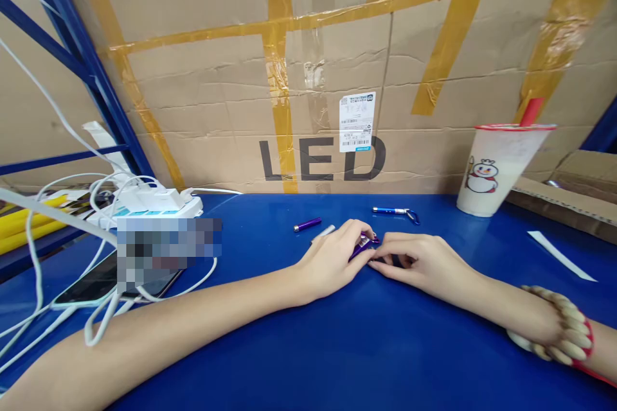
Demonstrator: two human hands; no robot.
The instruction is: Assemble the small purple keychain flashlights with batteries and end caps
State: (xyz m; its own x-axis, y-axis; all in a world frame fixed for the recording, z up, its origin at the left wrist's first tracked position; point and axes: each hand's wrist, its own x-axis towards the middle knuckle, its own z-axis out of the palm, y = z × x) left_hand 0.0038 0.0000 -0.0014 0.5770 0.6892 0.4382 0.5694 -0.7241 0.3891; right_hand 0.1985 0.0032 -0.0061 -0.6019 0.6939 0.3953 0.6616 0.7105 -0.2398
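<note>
On the blue table, my left hand [330, 260] is closed around a small purple metal tube [359, 246], which looks like part of a keychain penlight. Its fingers cover much of the tube. My right hand [424, 260] is just to the right, thumb and fingertips pinched together close to the tube's end; whatever lies between them is too small to make out. A loose purple cylinder [307, 225] with a silver end lies behind and left of my left hand. Beside that hand's knuckles is a silvery piece [324, 234], partly hidden. Farther back rests a blue penlight [390, 210] with a carabiner clip.
A drink cup [486, 173] with a red straw stands at the back right, near a white paper strip [562, 255]. At left are a power strip [154, 209], white cables and a phone [91, 279]. A large taped carton [202, 103] walls off the back.
</note>
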